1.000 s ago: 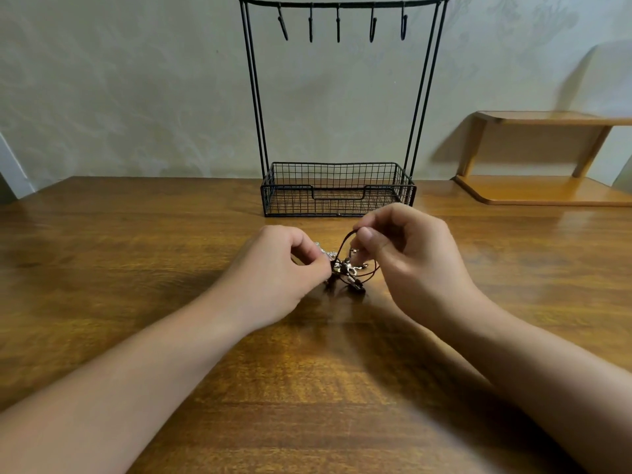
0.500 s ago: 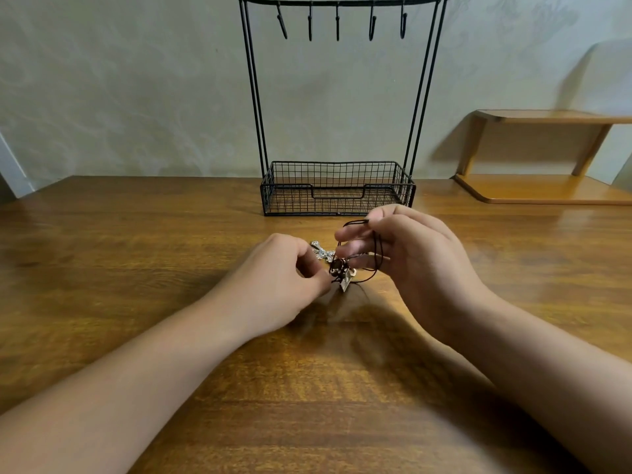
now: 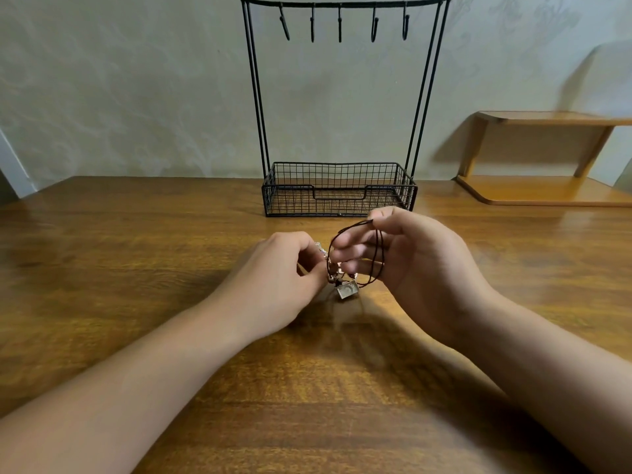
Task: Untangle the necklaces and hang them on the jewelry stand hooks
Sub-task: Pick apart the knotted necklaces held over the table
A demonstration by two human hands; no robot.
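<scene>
A tangle of necklaces (image 3: 345, 278) hangs just above the wooden table between my hands: dark cords, a silvery chain and a square pale pendant (image 3: 348, 289). My left hand (image 3: 284, 271) pinches the tangle at its left side. My right hand (image 3: 413, 261) holds looped dark cord (image 3: 378, 248) between thumb and fingers, raised a little. Behind them stands the black wire jewelry stand (image 3: 338, 189) with a basket base and several bare hooks (image 3: 340, 25) on its top bar.
A wooden two-tier shelf (image 3: 547, 159) sits at the back right against the wall. The table (image 3: 136, 254) runs wide to both sides of my hands and toward me.
My right hand lifted the cord loops up and slightly right, drawing them out of the tangle. The square pendant now dangles below. My left hand stayed put.
</scene>
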